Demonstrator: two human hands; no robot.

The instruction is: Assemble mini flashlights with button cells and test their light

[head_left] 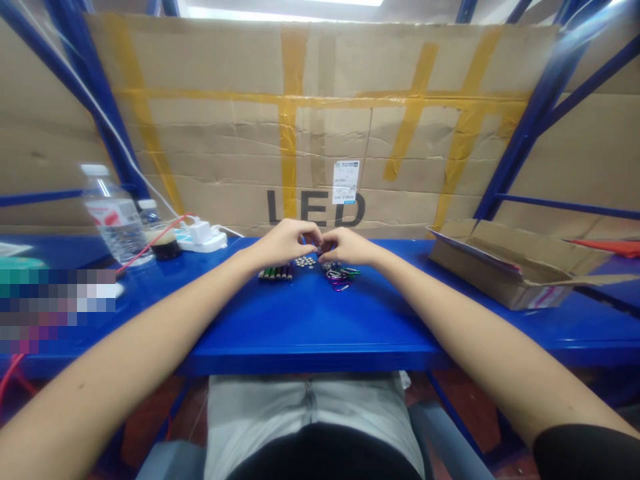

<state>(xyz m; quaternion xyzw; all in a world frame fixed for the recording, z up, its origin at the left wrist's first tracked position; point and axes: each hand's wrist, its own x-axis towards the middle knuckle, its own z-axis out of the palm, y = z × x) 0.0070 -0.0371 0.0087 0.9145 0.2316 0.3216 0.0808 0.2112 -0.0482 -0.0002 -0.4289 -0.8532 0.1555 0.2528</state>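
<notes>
Both my arms reach forward over the blue table (310, 327). My left hand (287, 241) and my right hand (346, 245) meet at the far middle of the table, fingers curled and pinched together on a small dark item (319, 250) too small to name. Below the left hand lies a row of small dark cylinders with green ends (275, 273). A pile of small silvery round pieces (305, 262) sits between the hands. Under the right hand lie coloured clips, green and purple (341, 277).
A clear water bottle (114, 217) and a smaller dark bottle (159, 233) stand at the left, by a white power strip (203, 237) with a red cable. An open cardboard box (505, 263) lies at the right. A taped cardboard wall marked LED (320, 127) backs the table.
</notes>
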